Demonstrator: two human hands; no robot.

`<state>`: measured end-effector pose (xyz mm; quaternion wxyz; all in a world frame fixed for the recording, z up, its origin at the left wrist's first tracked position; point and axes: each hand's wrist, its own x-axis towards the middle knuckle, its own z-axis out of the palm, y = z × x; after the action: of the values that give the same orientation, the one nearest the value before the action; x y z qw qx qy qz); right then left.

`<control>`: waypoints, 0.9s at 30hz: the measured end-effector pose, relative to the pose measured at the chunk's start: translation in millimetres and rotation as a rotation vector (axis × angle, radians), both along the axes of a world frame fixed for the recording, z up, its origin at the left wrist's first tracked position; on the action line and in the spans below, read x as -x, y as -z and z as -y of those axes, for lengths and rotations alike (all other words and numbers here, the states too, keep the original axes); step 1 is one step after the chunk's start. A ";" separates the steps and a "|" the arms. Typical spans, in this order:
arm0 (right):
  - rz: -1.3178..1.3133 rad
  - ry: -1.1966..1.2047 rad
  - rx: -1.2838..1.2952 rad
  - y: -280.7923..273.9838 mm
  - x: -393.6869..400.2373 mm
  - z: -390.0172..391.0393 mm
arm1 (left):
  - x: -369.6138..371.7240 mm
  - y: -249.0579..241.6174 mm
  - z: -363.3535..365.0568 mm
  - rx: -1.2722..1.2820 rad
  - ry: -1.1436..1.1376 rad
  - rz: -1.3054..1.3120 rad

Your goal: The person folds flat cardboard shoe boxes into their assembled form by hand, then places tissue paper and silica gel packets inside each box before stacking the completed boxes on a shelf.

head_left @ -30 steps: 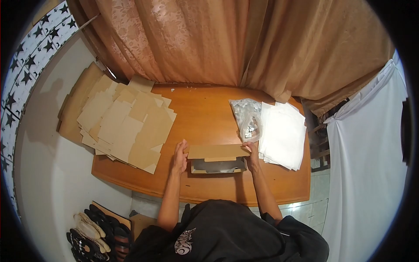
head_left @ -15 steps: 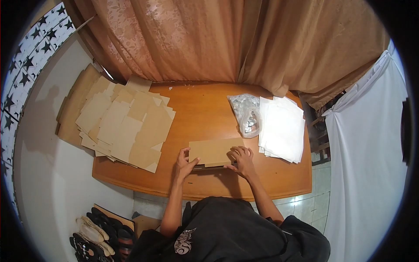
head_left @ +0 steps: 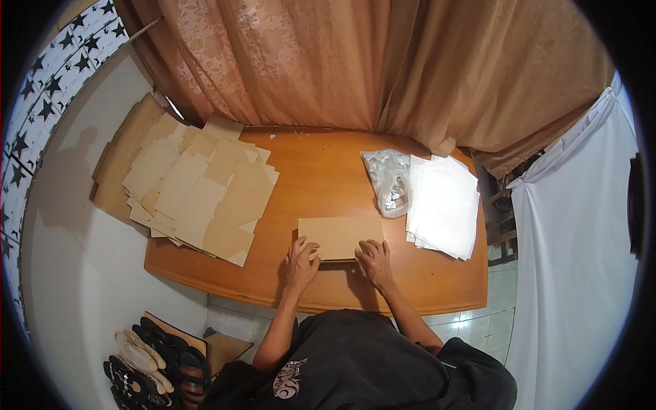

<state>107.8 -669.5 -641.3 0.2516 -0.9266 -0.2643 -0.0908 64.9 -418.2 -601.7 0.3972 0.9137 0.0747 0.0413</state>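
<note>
A brown cardboard box (head_left: 340, 236) lies flat near the front of the wooden table, its lid down over the top. At its front left corner my left hand (head_left: 301, 263) grips the edge, fingers bent over the lid. My right hand (head_left: 374, 263) holds the front right corner the same way, with its fingertips on top. The thumbs are partly hidden at the front side of the box.
Flat cardboard pieces (head_left: 198, 184) are piled on the table's left side. A clear plastic bag (head_left: 388, 181) with shiny contents lies beside a stack of white paper (head_left: 444, 205) on the right. Footwear (head_left: 154, 362) stands on the floor at lower left. Curtains (head_left: 294, 68) hang behind the table.
The lid's front flap, which stuck out before, now sits down in line with the box's front edge. My left hand has moved from the left side onto the front left corner.
</note>
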 end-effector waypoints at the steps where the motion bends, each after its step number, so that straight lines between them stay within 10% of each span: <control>1: 0.017 -0.012 0.007 0.9 3.6 -0.5 | 1.7 -0.9 3.0 -0.047 0.015 -0.019; 8: -0.068 0.036 0.053 -21.9 0.1 4.4 | 12.4 -5.4 31.5 -0.061 -0.023 0.121; 14: -0.204 0.139 -0.343 13.7 -70.4 30.8 | 25.0 75.9 71.1 0.629 0.241 -0.371; 16: -0.240 0.051 -0.248 49.7 -103.7 44.2 | 20.6 88.8 90.6 0.858 0.116 -0.751; 27: -0.565 -0.051 -0.576 61.4 -86.3 73.7 | 22.2 79.0 148.9 1.108 -0.305 -0.664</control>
<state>194.0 -743.2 -702.7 0.5660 -0.7997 -0.1716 0.1034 42.7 -567.1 -680.7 0.7538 0.5178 0.3319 -0.2314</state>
